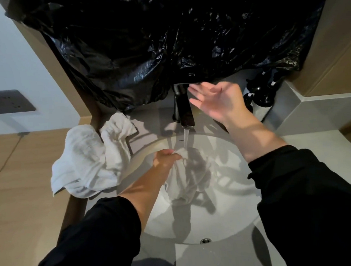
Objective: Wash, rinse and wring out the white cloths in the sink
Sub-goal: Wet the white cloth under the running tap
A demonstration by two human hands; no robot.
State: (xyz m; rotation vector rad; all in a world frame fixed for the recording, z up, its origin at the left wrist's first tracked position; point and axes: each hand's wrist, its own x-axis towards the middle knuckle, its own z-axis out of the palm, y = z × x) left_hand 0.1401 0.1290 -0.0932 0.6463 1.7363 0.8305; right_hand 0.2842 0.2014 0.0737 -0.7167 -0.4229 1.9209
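My left hand (166,159) grips the top of a white cloth (188,177) that hangs down into the round white sink (232,217). Water runs from the black faucet (183,106) onto the cloth just beside my fingers. My right hand (219,102) hovers with fingers spread, just right of the faucet's top, holding nothing. A second white cloth (90,157) lies crumpled on the counter at the sink's left, partly over its rim.
Black plastic sheeting (165,41) covers the wall above the faucet. Dark bottles (258,94) stand at the back right on the grey counter (305,146). A wooden panel and a wall socket plate (8,102) lie to the left. The overflow drain (205,241) sits at the sink's near rim.
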